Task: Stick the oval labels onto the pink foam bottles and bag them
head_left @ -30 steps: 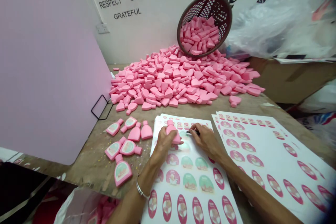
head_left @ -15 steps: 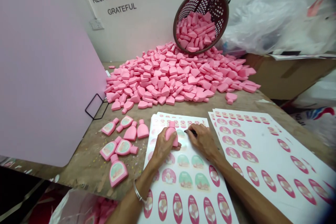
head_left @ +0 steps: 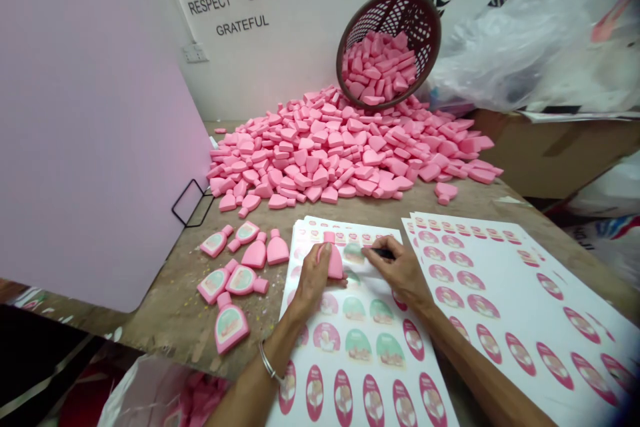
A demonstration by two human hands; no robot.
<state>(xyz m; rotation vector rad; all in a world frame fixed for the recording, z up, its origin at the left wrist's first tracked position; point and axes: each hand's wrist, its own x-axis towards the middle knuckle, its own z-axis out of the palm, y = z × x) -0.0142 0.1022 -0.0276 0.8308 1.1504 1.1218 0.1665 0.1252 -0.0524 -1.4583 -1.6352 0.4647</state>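
Note:
My left hand [head_left: 314,283] grips a small pink bottle [head_left: 334,263], cap end away from me, its visible face without a label. It is held over the near end of a sticker sheet [head_left: 325,307] printed with green, pink and magenta labels. Just right of the bottle, my right hand [head_left: 400,270] pinches a slim black tool [head_left: 383,253], whose exact kind I cannot make out. Its fingertips are at the edge of a green label [head_left: 355,252]; whether that label is lifted is unclear. Several pink bottles, most with green labels, lie left of the sheet, such as one labelled bottle [head_left: 231,325].
A large heap of pink bottles [head_left: 320,153] covers the back of the table, below a tilted brown basket [head_left: 433,47]. A second, partly used sticker sheet [head_left: 505,273] lies to the right. A pale board [head_left: 110,133] stands at left, beside a black wire stand [head_left: 193,203].
The right fingertips and black tool have shifted slightly and now meet the green label's edge. The left hand still holds the bottle. The camera view has tilted a little.

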